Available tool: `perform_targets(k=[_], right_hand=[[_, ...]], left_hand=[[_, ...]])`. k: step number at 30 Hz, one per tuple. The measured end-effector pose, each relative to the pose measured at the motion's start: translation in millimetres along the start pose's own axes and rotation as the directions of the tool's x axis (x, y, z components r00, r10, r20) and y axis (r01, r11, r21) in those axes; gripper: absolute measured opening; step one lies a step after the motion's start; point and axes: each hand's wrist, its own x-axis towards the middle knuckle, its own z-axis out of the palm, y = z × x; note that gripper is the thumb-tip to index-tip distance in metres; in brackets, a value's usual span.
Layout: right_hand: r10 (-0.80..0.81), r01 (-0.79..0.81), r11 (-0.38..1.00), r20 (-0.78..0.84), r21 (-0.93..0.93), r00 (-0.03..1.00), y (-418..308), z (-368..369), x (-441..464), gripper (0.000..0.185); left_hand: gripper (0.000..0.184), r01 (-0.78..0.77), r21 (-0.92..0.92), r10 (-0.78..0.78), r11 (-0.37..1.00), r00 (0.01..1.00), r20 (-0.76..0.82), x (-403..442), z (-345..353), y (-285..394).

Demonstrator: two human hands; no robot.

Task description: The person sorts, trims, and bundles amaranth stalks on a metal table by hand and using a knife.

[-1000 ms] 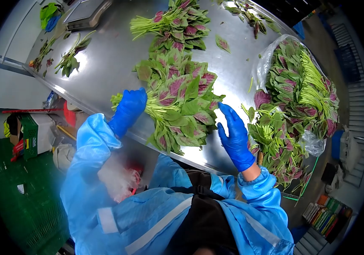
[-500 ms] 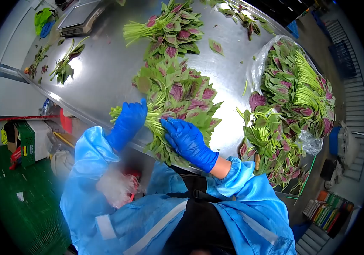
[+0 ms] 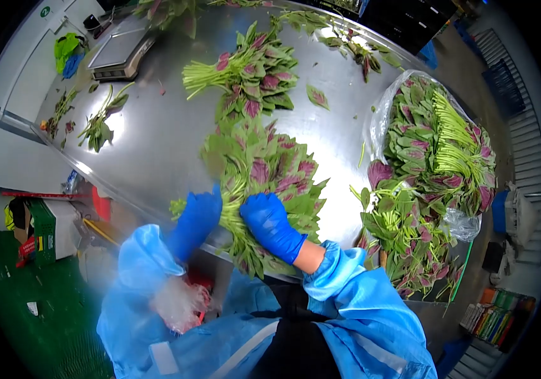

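Observation:
A large bunch of red-and-green leafy amaranth (image 3: 277, 167) lies at the near edge of the steel table, its pale stems toward the left. My left hand (image 3: 198, 218), in a blue glove, is wrapped round the stem end. Just to its right, my gloved right hand (image 3: 273, 224) has its fingers curled into the same bunch where stems meet leaves; its fingertips are partly hidden. Beyond this bunch rests a second amaranth bunch (image 3: 245, 72), stems also leftward, with its leaves meeting those of the near one.
On the right, a clear plastic bag (image 3: 378, 120) holds more amaranth, with loose stalks (image 3: 400, 234) in front. A scale (image 3: 119, 54) stands at the back left of the steel table (image 3: 150, 145). Trimmed sprigs (image 3: 99, 129) lie at left. Green crates (image 3: 46, 234) are below.
My right hand has gone from lying over the leaves with fingers stretched to curling them into the bunch. My left hand keeps its grip on the stems. The whole view has shifted slightly.

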Motion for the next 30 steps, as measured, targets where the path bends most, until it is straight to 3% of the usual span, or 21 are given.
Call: perform_targets(k=[8, 11, 12, 14, 15, 16, 18, 22, 24, 27, 30], right_hand=[[0.073, -0.079, 0.977, 0.038, 0.197, 0.997, -1, 23, -8, 0.005], [0.101, -0.071, 0.926, -0.063, 0.371, 0.993, 8, 14, -6, 0.004], [0.192, -0.127, 0.809, -0.054, 0.573, 0.98, 13, 5, -5, 0.005], [0.387, -0.347, 0.782, 0.033, 0.517, 0.922, 25, -19, 8, 0.009], [0.474, -0.42, 0.69, 0.07, 0.589, 0.877, 31, -37, 15, 0.008], [0.52, -0.378, 0.66, -0.031, 0.649, 0.854, 37, -34, 15, 0.008], [0.412, -0.251, 0.722, -0.109, 0.645, 0.905, 38, -33, 12, 0.004], [0.005, 0.052, 0.915, -0.141, 0.4, 0.99, 18, -6, 2, 0.009], [-0.056, 0.103, 0.94, -0.151, 0.324, 0.987, 6, 7, 8, 0.007], [-0.059, 0.064, 0.977, -0.031, 0.204, 0.998, -1, 28, 16, 0.007], [-0.091, 0.126, 0.945, -0.129, 0.3, 0.987, 2, 31, 19, 0.006]], left_hand=[[0.044, -0.003, 0.005, 0.003, 1.0, 0.999, 0.043, -7, 7, 12], [0.045, 0.082, -0.185, -0.065, 0.979, 0.993, 0.096, -10, 28, 22], [0.045, 0.053, -0.147, -0.039, 0.988, 0.995, 0.096, -16, 21, 24], [0.047, 0.012, -0.04, -0.009, 0.999, 0.998, 0.069, -8, 8, 11], [0.047, 0.011, -0.038, -0.008, 0.999, 0.997, 0.075, -8, 9, 12], [0.048, 0.01, -0.034, -0.008, 0.999, 0.997, 0.075, -8, 10, 12], [0.048, 0.008, -0.014, -0.007, 1.0, 0.997, 0.079, -8, 11, 10], [0.048, -0.003, -0.001, 0.003, 1.0, 0.997, 0.071, -6, 10, 10], [0.046, -0.002, -0.008, 0.002, 1.0, 0.998, 0.058, -6, 11, 9], [0.045, 0.016, -0.035, -0.015, 0.999, 0.999, 0.043, -6, 18, 11], [0.043, 0.029, -0.065, -0.026, 0.998, 0.999, 0.04, -7, 21, 11]])
